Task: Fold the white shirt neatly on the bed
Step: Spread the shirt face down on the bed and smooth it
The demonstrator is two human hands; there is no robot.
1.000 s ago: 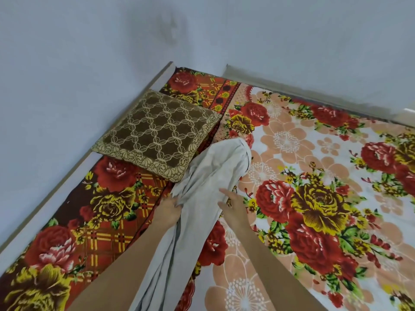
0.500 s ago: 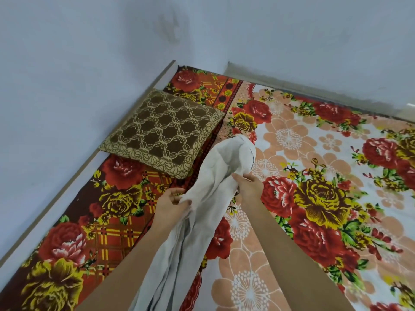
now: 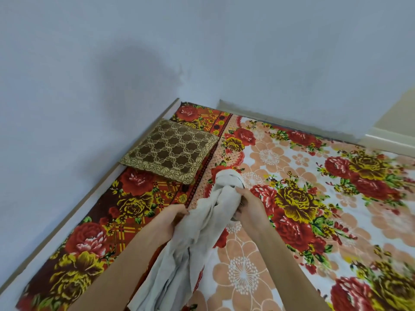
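Both forearms enter from the lower edge of the view and converge toward the centre, bare to the frame edge.

The left hand (image 3: 174, 221) is held thumb-side up. Its fingers are curled over the left edge of the white shirt (image 3: 197, 239) and grip the fabric.

The right hand (image 3: 251, 206) is turned back-upward. Its fingers are bent inward and close on a bunch of the fabric at the shirt's right side. Both hands are thus closed on the shirt, near each other, with only the gathered cloth between them.

The shirt is crumpled into a long, narrow band. It runs from the lower frame edge, between the two forearms, to a rounded end just beyond the right hand's fingers. That far end rests on the bed (image 3: 314, 221), which carries a floral sheet in red, yellow and peach.

A brown cushion (image 3: 170, 151) with a beige lattice pattern lies flat on the bed, beyond and to the left of the left hand, apart from the shirt. A plain pale wall (image 3: 202, 52) rises beyond the cushion.
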